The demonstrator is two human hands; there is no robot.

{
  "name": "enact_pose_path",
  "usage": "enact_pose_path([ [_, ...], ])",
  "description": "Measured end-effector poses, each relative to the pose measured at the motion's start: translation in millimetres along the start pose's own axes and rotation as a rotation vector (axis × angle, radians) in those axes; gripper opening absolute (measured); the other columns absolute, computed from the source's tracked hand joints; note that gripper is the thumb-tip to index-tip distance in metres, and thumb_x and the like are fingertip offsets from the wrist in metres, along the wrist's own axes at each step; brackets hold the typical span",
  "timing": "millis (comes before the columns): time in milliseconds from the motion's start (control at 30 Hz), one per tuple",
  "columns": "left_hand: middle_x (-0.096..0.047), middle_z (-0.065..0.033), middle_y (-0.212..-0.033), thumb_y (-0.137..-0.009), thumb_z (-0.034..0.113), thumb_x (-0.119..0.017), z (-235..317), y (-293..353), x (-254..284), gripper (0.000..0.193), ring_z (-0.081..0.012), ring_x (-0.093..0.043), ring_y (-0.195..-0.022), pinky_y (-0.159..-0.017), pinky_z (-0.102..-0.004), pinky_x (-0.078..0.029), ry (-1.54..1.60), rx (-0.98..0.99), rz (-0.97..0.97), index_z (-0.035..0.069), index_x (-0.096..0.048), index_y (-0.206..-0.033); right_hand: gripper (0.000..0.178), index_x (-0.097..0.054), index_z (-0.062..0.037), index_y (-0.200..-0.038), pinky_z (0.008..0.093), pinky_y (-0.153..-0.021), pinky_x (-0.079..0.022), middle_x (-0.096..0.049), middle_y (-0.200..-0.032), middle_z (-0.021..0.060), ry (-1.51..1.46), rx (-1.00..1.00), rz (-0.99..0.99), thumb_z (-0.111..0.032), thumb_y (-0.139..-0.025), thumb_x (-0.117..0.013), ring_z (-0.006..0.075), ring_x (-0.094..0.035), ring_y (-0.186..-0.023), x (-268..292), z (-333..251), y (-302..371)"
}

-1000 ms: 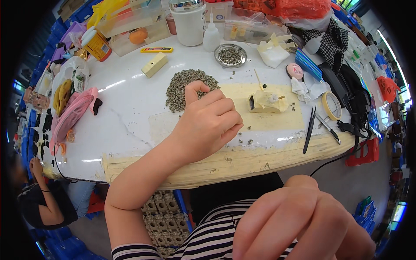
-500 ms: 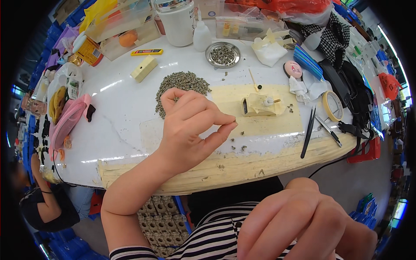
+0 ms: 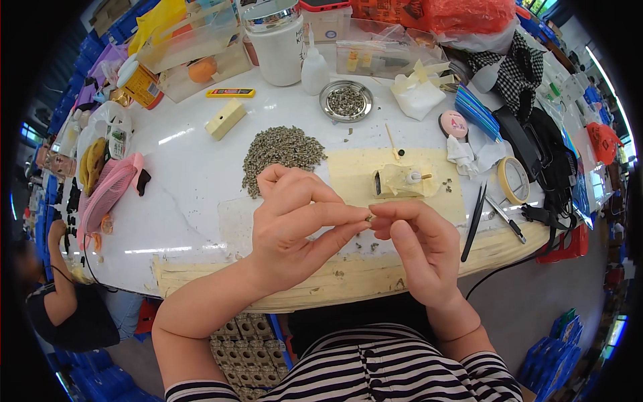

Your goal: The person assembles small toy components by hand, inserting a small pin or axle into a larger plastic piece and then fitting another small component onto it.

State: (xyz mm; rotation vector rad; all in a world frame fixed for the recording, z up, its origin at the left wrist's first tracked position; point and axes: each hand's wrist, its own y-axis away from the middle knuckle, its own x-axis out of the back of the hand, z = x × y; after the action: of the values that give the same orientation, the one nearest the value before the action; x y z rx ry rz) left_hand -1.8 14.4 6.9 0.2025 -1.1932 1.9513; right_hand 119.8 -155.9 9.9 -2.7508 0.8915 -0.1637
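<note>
Small metal part (image 3: 370, 218): tiny, dark, yellowish glint; between fingertips over the worktable (image 3: 194, 218)
Left hand (image 3: 291, 224): back upward, thumb and forefinger pinching it
Right hand (image 3: 425, 248): curled, fingertips beside it; cannot tell whether gripping

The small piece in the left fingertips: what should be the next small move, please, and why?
Probably bring the right thumb in, to steady the small piece from a second side. The left hand pinches it at the fingertips, and the right hand's forefinger is right at it, though contact is hard to tell; the right thumb stands apart.
</note>
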Motion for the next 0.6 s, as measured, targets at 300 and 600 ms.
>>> enact_pose_path([
  [300,-0.062,0.0074,-0.081,-0.069,0.013,-0.089,5.1,2.2,-5.0,0.03,-0.0146,-0.056,-0.079,-0.081,-0.038,-0.029,-0.194,-0.111,0.005,0.018,-0.08,-0.097,0.008,-0.07,0.0025,-0.096,0.0285,-0.072,-0.054,-0.073,-0.089,0.0098,0.173,0.103,-0.006,0.001,-0.089,-0.074,0.0167,-0.069,-0.078,6.4,15.1,-1.8],
  [600,-0.062,0.0089,-0.08,-0.065,0.014,-0.091,5.0,3.5,-8.3,0.03,-0.0142,-0.056,-0.077,-0.082,-0.0385,-0.029,-0.179,-0.082,0.019,0.017,-0.079,-0.093,0.022,-0.074,0.001,-0.099,0.0302,-0.063,-0.055,-0.073,-0.089,0.0133,0.505,0.457,0.065,0.004,-0.079,-0.081,0.0232,-0.07,-0.073,4.8,17.3,4.1],
])
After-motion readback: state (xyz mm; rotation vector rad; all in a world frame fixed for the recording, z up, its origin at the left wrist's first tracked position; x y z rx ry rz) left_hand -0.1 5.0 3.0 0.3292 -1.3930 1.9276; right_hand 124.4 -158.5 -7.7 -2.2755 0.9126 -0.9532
